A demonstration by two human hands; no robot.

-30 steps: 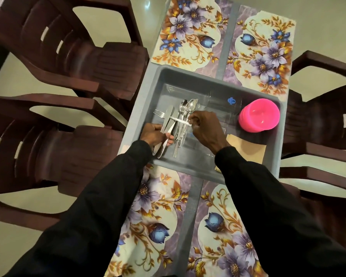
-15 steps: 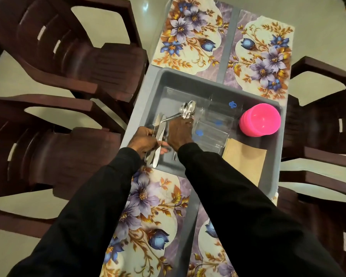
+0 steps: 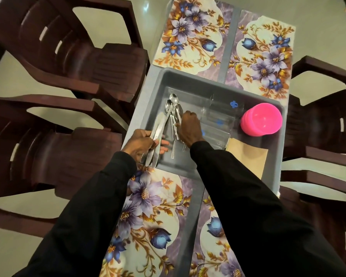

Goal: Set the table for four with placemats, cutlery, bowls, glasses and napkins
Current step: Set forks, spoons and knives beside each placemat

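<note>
Our left grip holds the knives at the near-left edge of the tray; our right grip pinches the spoons and forks lying inside. Gathered loosely, a handle could slip and clatter down, or knock the glasses just right of them.

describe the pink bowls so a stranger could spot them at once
Find the grey tray lying between the floral placemats. At its right end, beside the clear glasses and the brown napkins, sits the stack of pink bowls, the only bright pink thing there.
</note>
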